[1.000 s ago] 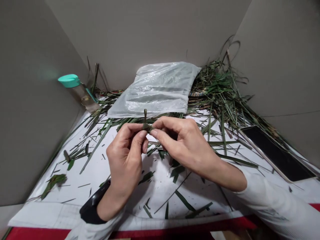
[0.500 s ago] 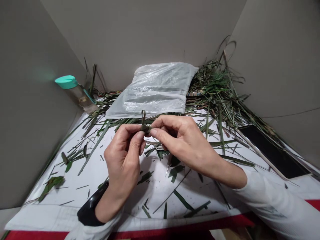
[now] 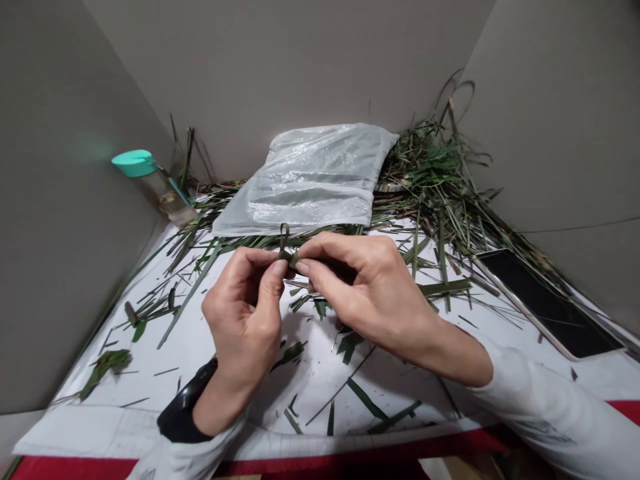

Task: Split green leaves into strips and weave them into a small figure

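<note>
1. Green leaf strip is the thing being worked on. It's knotted, with a small loop poking out the top, and is held up in the air over a white paper sheet.
2. Fingers of the left hand are closed on the knot from one side, and fingers of the right hand from the other. Both pinches are almost fully shut, with the tips nearly meeting. It's probably gripped that close so the knot can't slip.
3. Black wristband is worn on the left wrist, and a white sleeve covers the right forearm.
4. Loose leaf scraps are scattered over the sheet. A heap of long leaves is piled in the back right corner, probably shoved there out of the way. A clear plastic bag is laid at the back, a bottle with a teal cap is propped at the left, and a phone is set on the right.
5. Compared with a second ago, the top of the strip has been opened from a thin upright spike into that little loop.
</note>
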Available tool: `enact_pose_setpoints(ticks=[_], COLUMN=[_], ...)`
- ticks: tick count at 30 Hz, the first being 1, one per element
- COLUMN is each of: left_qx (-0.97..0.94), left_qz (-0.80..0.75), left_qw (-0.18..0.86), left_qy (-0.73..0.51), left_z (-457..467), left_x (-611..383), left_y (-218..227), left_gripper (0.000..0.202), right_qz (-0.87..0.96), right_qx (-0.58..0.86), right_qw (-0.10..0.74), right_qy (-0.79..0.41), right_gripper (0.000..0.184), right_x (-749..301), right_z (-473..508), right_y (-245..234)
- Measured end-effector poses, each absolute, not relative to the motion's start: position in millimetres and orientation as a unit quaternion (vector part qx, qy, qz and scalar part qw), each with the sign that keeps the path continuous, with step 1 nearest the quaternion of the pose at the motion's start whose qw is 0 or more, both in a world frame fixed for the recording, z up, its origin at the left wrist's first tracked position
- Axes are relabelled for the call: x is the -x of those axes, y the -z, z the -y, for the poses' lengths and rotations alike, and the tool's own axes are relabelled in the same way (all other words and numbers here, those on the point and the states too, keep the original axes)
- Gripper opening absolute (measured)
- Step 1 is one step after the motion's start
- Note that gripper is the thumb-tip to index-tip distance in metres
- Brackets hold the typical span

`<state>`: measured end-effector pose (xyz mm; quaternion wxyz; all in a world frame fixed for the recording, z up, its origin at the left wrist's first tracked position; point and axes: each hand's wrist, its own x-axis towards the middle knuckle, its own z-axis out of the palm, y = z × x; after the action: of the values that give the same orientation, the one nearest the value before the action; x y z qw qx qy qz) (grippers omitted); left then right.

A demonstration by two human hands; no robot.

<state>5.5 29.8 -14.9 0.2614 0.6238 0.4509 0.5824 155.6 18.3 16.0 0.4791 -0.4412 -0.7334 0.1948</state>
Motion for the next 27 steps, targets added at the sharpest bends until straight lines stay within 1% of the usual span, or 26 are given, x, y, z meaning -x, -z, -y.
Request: enact_pose_setpoints(ticks=[4, 14, 19, 22, 27], left_qx=[-0.631, -0.647, -0.674, -0.689, -0.704], left_qz=[-0.453, -0.456, -0.455, -0.444, -0.427], left_qw=[0.248, 0.216, 0.189, 0.19, 0.204], left_qy=[-0.579, -0.572, -0.551, -0.541, -0.53], left_z=[-28.5, -27.1, -27.6, -28.3, -28.8], left_x=[-6.2, -5.0, -4.8, -3.5, -3.1], left_y=[13.1, 13.8, 13.9, 14.6, 16.6], left_gripper=[0.006, 0.006, 0.008, 0.008, 0.007], right_qz=[0.755, 0.767, 0.781, 0.785, 0.776], right_qx=[0.415, 0.397, 0.395, 0.405, 0.421], right_qw=[0.485, 0.475, 0.469, 0.461, 0.464], right_qy=[-0.147, -0.169, -0.119, -0.089, -0.076], right_gripper=[0.012, 0.012, 0.011, 0.012, 0.011], right_x=[-155.6, -162.8, -162.6, -161.6, -161.2], right_z=[-19.7, -22.4, -21.4, -20.0, -19.2], right_y=[-15.5, -17.5, -18.4, -18.4, -18.2])
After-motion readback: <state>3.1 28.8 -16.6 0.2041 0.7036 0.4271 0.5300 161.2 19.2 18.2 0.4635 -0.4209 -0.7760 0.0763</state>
